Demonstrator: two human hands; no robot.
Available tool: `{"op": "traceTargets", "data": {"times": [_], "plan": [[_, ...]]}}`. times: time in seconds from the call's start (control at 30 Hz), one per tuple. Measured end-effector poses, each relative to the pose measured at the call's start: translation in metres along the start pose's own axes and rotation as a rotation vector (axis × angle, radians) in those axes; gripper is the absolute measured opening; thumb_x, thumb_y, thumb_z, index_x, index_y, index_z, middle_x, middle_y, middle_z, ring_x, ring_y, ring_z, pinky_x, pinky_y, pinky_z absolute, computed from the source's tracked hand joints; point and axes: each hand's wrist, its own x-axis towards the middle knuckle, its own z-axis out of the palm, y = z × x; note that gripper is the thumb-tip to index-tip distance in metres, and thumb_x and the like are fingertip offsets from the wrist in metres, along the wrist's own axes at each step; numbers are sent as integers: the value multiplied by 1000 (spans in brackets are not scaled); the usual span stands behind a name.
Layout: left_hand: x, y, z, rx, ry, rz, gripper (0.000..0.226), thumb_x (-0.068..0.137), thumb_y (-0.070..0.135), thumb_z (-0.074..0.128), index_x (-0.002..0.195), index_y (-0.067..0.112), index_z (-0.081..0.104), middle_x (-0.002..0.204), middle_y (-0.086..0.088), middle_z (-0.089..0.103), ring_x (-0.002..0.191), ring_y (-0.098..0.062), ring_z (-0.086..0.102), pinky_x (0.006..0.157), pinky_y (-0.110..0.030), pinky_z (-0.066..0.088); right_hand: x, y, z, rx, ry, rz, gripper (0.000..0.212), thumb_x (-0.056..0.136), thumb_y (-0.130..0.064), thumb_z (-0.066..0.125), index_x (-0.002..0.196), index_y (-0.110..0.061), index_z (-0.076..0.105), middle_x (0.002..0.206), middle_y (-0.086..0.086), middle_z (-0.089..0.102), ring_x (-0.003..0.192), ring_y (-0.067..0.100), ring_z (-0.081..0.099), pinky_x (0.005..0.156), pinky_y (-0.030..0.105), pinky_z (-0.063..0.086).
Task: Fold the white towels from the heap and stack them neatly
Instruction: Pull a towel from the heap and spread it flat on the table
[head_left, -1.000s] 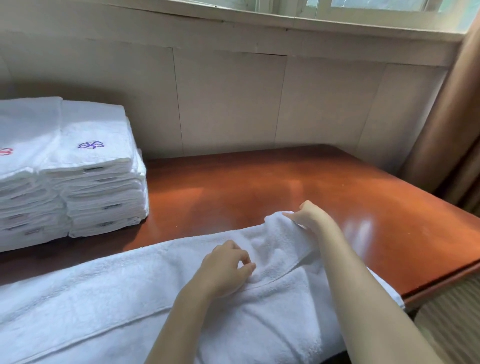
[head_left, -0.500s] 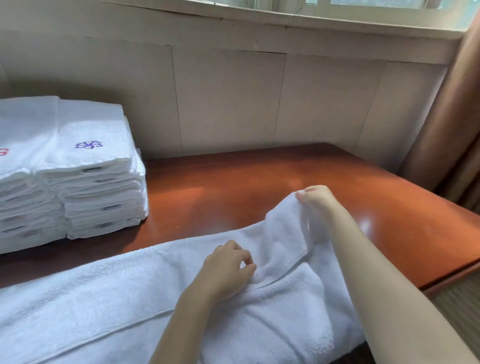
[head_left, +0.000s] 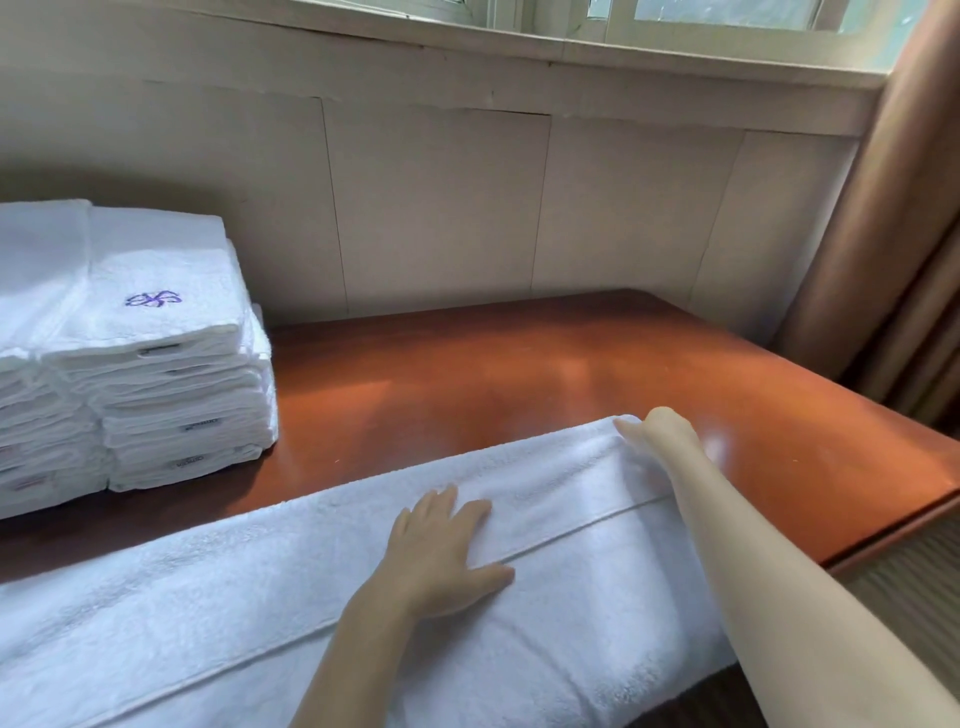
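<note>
A long white towel (head_left: 218, 587) lies flat along the near edge of the wooden table (head_left: 519, 374). My left hand (head_left: 441, 545) presses flat on the towel's middle, fingers spread. My right hand (head_left: 657, 431) rests at the towel's far right corner with fingers extended on the cloth. Two stacks of folded white towels stand at the left: one (head_left: 171, 358) with a purple embroidered mark on top, another (head_left: 31, 338) cut off by the frame edge.
A panelled wall (head_left: 436, 208) runs behind the table under a window sill. A brown curtain (head_left: 904, 208) hangs at the right. The table's right edge (head_left: 883, 535) drops off beside my right forearm.
My right hand carried the lifted corner down and laid it flat on the table. My left hand went from pinching the towel to lying flat on it. The towel lies smoother.
</note>
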Motion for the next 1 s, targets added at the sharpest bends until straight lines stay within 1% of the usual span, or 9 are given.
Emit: {"op": "traceTargets", "data": {"times": [0.1,0.23,0.33,0.4,0.6,0.7,0.8,0.9,1.0], "plan": [[-1,1,-1,-44,75,57,49,86,55,55,130,40,41,155,1,18,145,-15,7,115,-36,6,4,7,-6,-8,-6,-37,18,89,-21,49,79,-7,52,79,8,56,75,27,54,65,27,40],[-2,8,-1,-85,182,160,15,89,44,57,98,32,57,127,12,39,129,-9,30,102,-27,21,4,8,-19,-5,-44,-15,33,90,-8,45,58,-6,41,52,9,40,47,20,39,46,25,30],[-3,8,-4,-130,175,174,10,89,42,57,85,33,56,113,17,40,117,-5,36,95,-24,26,-4,7,-20,-113,-175,32,24,92,-5,40,72,-4,53,63,12,48,60,24,44,54,27,34],[-4,6,-7,-170,143,169,10,88,41,59,82,35,55,109,18,41,113,-4,38,91,-22,27,-5,12,-17,-150,-167,-26,23,95,-9,41,100,-1,62,94,17,63,84,30,56,70,30,39],[-5,9,-13,-207,119,163,7,88,38,59,85,33,62,112,17,46,112,-3,41,92,-21,30,-23,10,2,-335,236,-122,31,90,-8,47,121,-10,46,125,14,51,114,34,50,87,37,42],[-2,8,-20,-201,222,75,16,93,39,52,99,29,64,120,13,48,118,-8,45,97,-26,34,-46,-14,26,-431,421,-475,30,83,-3,46,111,-13,48,112,10,52,101,30,50,78,35,35],[-5,-10,-24,-14,260,-197,38,96,45,43,131,33,45,143,6,36,134,-15,33,111,-40,26,-78,-45,65,-333,193,-713,22,94,-18,38,110,-11,52,115,10,53,110,30,49,83,37,36],[-17,-46,-30,-12,74,-461,60,93,59,36,147,39,20,161,2,1,147,-19,2,114,-55,7,-94,-53,89,-279,-57,-669,47,100,-42,25,137,-18,42,147,5,36,141,28,22,111,47,19],[-42,-84,-36,-26,34,-513,65,94,64,28,150,42,5,161,5,-12,148,-14,-9,116,-53,0,-87,-51,90,-238,-103,-621,56,99,-48,21,150,-25,24,159,-1,14,147,22,4,117,49,3]]}}
